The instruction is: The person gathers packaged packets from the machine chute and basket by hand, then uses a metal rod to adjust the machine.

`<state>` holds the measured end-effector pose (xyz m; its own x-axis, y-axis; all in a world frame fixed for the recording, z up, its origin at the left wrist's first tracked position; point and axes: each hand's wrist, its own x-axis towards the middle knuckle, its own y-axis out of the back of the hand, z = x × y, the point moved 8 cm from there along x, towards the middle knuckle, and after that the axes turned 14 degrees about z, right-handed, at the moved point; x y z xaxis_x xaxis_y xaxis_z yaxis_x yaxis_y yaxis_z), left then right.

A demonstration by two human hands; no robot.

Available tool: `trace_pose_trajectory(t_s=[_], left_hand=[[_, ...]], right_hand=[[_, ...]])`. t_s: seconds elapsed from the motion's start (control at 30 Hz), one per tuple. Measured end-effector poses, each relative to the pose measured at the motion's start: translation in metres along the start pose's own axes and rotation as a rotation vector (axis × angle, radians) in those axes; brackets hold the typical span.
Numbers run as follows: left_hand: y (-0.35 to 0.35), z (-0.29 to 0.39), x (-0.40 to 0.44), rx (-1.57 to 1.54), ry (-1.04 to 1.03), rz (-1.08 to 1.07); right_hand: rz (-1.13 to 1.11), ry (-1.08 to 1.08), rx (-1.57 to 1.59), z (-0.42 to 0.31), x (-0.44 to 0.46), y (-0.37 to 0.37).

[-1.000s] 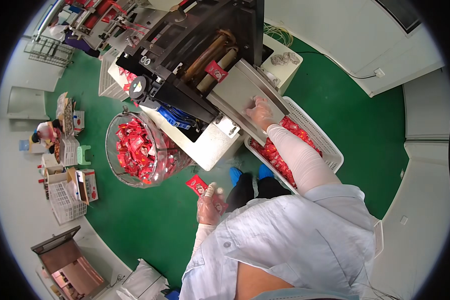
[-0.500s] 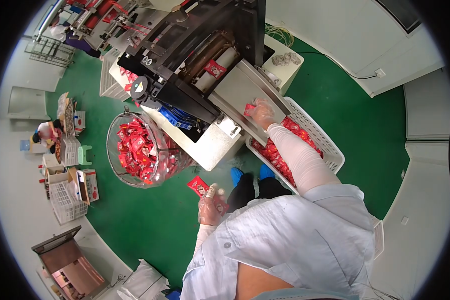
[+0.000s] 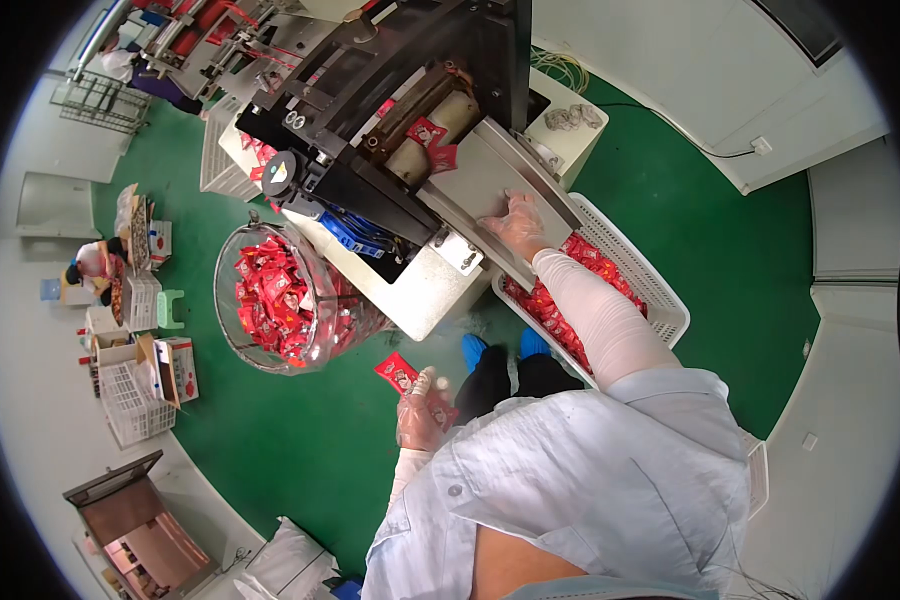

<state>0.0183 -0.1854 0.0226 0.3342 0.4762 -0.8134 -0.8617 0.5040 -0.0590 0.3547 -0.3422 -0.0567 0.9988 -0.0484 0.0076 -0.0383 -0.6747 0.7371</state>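
Observation:
My left hand point(image 3: 419, 418), in a clear plastic glove, is closed on red printed packets point(image 3: 397, 372) held low in front of my body. On the metal chute point(image 3: 480, 183) of the machine, my right hand point(image 3: 515, 222), gloved the same way, lies with fingers spread and no packet visible in it. Two red packets point(image 3: 427, 131) sit at the upper end of the chute, beside the machine's roller point(image 3: 455, 115). Beneath my right forearm stands a white basket point(image 3: 667, 308) filled with similar packets.
A clear-lined round bin point(image 3: 222, 300) heaped with red packets stands left of the machine point(image 3: 345, 120). Crates point(image 3: 135, 415) and boxes line the left wall. A person point(image 3: 97, 265) is at the far left, another person point(image 3: 155, 85) farther up. A cable point(image 3: 690, 140) trails behind the machine.
The red packet in my right hand is gone from it, and the fingers have spread. Another packet has come out by the roller onto the chute. My left hand has barely moved.

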Motion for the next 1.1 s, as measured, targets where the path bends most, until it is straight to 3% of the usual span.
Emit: trace_pose_trajectory(t_s=[0.63,0.73,0.83,1.03,1.07,1.1], left_hand=[[0.0,0.001,-0.005,0.055,0.016,0.031],[0.002,-0.001,0.002,0.118,-0.051,0.032],[-0.005,-0.002,0.006,0.099,-0.052,0.012],[-0.062,0.046,-0.014,0.201,-0.274,-0.197],[-0.071,0.055,-0.013,0.205,-0.357,-0.186],[-0.082,0.064,-0.013,0.207,-0.443,-0.177]], right_hand=[[0.025,-0.171,0.061,-0.027,0.008,-0.01],[-0.217,-0.336,0.04,-0.009,0.005,-0.028],[-0.323,-0.43,0.576,0.01,-0.001,-0.048],[-0.254,-0.143,0.715,-0.004,0.013,0.009],[-0.447,-0.109,0.735,-0.055,-0.006,0.062],[-0.472,-0.088,0.807,-0.068,-0.01,0.081]])
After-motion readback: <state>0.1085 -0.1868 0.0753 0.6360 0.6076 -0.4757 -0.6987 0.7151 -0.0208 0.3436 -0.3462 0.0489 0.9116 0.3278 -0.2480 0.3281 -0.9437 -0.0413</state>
